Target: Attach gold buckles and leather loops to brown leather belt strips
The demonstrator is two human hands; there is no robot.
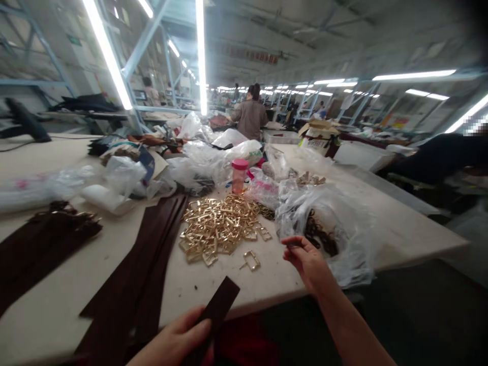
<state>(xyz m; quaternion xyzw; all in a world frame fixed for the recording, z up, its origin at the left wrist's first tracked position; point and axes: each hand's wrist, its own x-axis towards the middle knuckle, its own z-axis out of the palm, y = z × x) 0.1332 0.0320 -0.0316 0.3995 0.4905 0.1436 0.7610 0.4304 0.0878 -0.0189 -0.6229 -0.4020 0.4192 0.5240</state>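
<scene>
My left hand (186,335) grips a dark brown leather strap (221,301) at the table's front edge, its end pointing up and away. My right hand (307,259) is raised at the left side of a clear plastic bag (348,223). Its fingertips are pinched together, with a small dark bit between them that I cannot make out. Small dark brown pieces (322,235) show in the mouth of that bag. Between and beyond my hands lies a heap of gold-coloured buckles (219,223). One single buckle (251,260) rests apart, on the near side of the heap.
More brown straps (147,254) lie left of the buckles, and another brown bundle (49,236) is farther left. A pink-lidded jar (239,175) stands behind the heap among plastic bags (213,157). A person (249,117) is farther back; a dark sleeve (438,155) shows at right.
</scene>
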